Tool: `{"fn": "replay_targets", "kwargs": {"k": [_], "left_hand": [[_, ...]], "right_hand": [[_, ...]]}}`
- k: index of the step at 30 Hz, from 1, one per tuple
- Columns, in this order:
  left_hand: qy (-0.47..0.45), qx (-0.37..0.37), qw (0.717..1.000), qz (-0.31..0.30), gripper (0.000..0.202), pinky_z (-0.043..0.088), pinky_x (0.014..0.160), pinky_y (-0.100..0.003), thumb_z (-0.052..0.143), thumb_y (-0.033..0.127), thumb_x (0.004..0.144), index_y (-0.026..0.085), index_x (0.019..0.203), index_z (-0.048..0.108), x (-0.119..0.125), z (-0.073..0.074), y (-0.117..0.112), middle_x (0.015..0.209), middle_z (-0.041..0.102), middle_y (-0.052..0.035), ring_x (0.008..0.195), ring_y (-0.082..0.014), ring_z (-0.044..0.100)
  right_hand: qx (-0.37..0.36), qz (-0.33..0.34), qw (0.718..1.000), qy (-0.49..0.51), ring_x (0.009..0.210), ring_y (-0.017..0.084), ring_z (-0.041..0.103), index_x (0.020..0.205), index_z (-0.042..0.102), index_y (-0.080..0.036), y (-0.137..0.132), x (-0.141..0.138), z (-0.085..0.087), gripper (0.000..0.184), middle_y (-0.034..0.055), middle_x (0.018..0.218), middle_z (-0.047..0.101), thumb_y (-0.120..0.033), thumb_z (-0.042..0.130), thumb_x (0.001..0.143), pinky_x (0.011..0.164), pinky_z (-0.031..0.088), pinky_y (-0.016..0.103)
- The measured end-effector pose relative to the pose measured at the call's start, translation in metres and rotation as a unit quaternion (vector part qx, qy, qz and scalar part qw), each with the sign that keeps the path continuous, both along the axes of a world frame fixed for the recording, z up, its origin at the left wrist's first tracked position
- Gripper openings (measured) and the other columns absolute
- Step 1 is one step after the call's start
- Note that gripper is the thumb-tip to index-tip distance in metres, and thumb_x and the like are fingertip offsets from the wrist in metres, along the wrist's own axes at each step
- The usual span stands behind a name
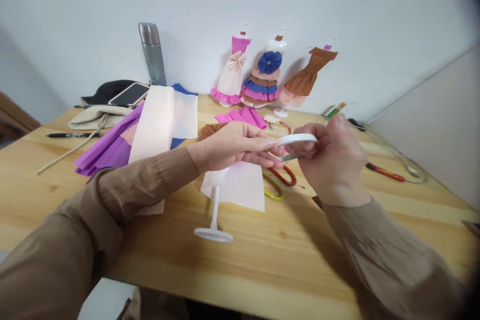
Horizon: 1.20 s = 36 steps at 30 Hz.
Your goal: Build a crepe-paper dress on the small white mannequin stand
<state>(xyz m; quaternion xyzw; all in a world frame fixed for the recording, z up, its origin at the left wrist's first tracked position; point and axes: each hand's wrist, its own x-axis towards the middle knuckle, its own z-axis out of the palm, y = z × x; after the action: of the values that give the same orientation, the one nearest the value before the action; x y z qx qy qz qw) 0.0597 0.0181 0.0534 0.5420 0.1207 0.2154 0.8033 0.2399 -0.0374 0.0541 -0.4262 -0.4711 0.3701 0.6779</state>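
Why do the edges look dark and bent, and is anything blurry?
Head view: a wide lens bows the light wooden table and darkens the right-hand corners; light is soft and even, with only faint shadows beneath the right hand and the white round-footed stand; the brown sleeves nearest the camera are slightly smeared, while the three paper dresses by the wall look fairly sharp.

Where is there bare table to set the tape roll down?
Widest bare wood: the near table edge, between the white stand base and the right sleeve. Also far left, bordered by the black pen and the purple paper. Crowded: scissors under the right hand, dressed mannequins along the wall.
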Motion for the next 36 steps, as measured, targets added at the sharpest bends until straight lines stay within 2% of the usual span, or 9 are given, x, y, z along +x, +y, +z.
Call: {"fn": "replay_targets", "kwargs": {"k": [6,11,15,20,25,28,30,33,36], "left_hand": [[-0.016,0.038,0.999,0.028,0.029,0.059,0.080,-0.024,0.078,0.032,0.079,0.008,0.071,0.064,0.002,0.004,-0.002,0.077,0.074,-0.0091,0.078,-0.0135,0.073],[-0.007,0.024,0.999,0.023,0.035,0.058,0.070,-0.024,0.072,0.043,0.083,0.010,0.080,0.060,0.002,0.004,-0.001,0.073,0.071,-0.0072,0.073,-0.0155,0.074],[0.003,0.008,0.999,0.035,0.040,0.058,0.071,-0.026,0.070,0.048,0.084,0.010,0.083,0.059,0.004,-0.002,0.000,0.077,0.070,-0.0070,0.074,-0.0169,0.074],[0.003,0.055,0.995,0.077,0.035,0.058,0.071,-0.024,0.078,0.039,0.079,0.013,0.086,0.056,0.006,-0.005,-0.006,0.085,0.070,-0.0050,0.076,-0.0151,0.074],[0.014,0.084,0.991,0.106,0.042,0.059,0.076,-0.026,0.071,0.052,0.082,0.013,0.084,0.055,0.004,0.002,-0.012,0.097,0.070,-0.0089,0.081,-0.0163,0.074],[0.041,0.138,0.983,0.118,0.042,0.058,0.073,-0.023,0.075,0.049,0.079,0.013,0.075,0.052,0.004,0.005,-0.015,0.098,0.070,-0.0091,0.083,-0.0150,0.073],[0.051,0.170,0.977,0.121,0.041,0.058,0.070,-0.021,0.077,0.044,0.077,0.013,0.071,0.051,0.005,0.005,-0.016,0.099,0.071,-0.0092,0.081,-0.0130,0.072],[0.041,0.191,0.974,0.113,0.038,0.058,0.069,-0.019,0.076,0.041,0.079,0.012,0.072,0.053,0.006,0.003,-0.014,0.091,0.071,-0.0069,0.077,-0.0113,0.072],[0.030,0.187,0.979,0.075,0.037,0.058,0.067,-0.019,0.073,0.042,0.082,0.013,0.074,0.052,0.005,0.003,-0.013,0.088,0.072,-0.0063,0.075,-0.0112,0.072]], "right_hand": [[0.002,-0.011,0.996,0.088,0.037,0.007,0.023,0.041,0.034,-0.020,0.001,0.010,0.009,0.057,-0.0062,0.039,0.024,-0.052,0.060,0.080,0.044,0.033,0.027],[0.063,-0.038,0.997,0.017,0.040,0.007,0.027,0.043,0.040,-0.020,-0.003,0.009,0.009,0.054,-0.0067,0.041,0.028,-0.051,0.074,0.070,0.044,0.031,0.026],[0.089,-0.071,0.993,-0.042,0.042,0.008,0.027,0.042,0.038,-0.021,-0.005,0.003,0.006,0.054,-0.0063,0.041,0.028,-0.048,0.074,0.072,0.044,0.024,0.027],[0.121,-0.138,0.976,-0.119,0.045,0.009,0.031,0.044,0.043,-0.019,-0.007,0.005,0.001,0.051,-0.0044,0.044,0.035,-0.046,0.070,0.078,0.047,0.022,0.029],[0.147,-0.155,0.961,-0.178,0.048,0.010,0.034,0.047,0.046,-0.018,-0.008,0.008,-0.004,0.048,-0.0029,0.047,0.040,-0.041,0.062,0.086,0.050,0.021,0.031],[0.155,-0.158,0.950,-0.218,0.049,0.010,0.033,0.048,0.045,-0.018,-0.009,0.008,-0.006,0.047,-0.0036,0.048,0.037,-0.035,0.059,0.090,0.051,0.020,0.031],[0.162,-0.153,0.947,-0.229,0.049,0.010,0.033,0.048,0.045,-0.018,-0.009,0.008,-0.007,0.047,-0.0039,0.048,0.036,-0.034,0.058,0.091,0.051,0.021,0.030],[0.168,-0.149,0.948,-0.224,0.048,0.010,0.035,0.049,0.047,-0.019,-0.008,0.009,-0.008,0.046,-0.0043,0.047,0.039,-0.036,0.059,0.090,0.049,0.024,0.029],[0.126,-0.144,0.965,-0.178,0.045,0.010,0.036,0.048,0.049,-0.019,-0.008,0.007,-0.004,0.046,-0.0039,0.045,0.043,-0.042,0.065,0.085,0.047,0.023,0.028]]}}
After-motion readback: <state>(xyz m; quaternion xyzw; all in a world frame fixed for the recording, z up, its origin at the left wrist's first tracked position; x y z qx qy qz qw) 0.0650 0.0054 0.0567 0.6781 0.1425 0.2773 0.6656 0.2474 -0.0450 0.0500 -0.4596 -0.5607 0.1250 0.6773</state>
